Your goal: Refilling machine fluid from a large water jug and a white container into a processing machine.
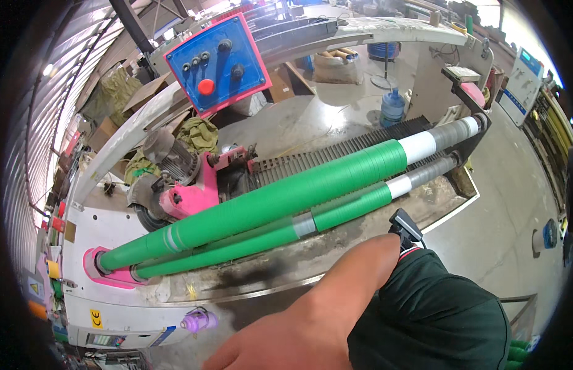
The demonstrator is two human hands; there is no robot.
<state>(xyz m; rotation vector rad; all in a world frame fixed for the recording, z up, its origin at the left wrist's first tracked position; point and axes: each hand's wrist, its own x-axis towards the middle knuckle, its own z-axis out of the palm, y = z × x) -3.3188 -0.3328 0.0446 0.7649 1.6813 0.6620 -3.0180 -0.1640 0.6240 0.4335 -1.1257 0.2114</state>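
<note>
My right hand [280, 339] comes in from the lower right, bare below a dark green sleeve [431, 314]. Its fingers run off the lower edge, so what it holds is hidden. It hovers in front of a slitting machine and touches nothing that I can see. Two long green rolls lie side by side on the machine's shafts: a thick upper roll [286, 194] and a thinner lower roll [249, 242]. Both have white and grey sections toward their right ends. My left hand is out of the picture.
A blue control panel [217, 65] with a pink frame, black knobs and a red button stands above the machine. A pink housing [191, 197] and a grey motor [166, 154] sit at the left. A blue water bottle [392, 108] stands on the concrete floor behind.
</note>
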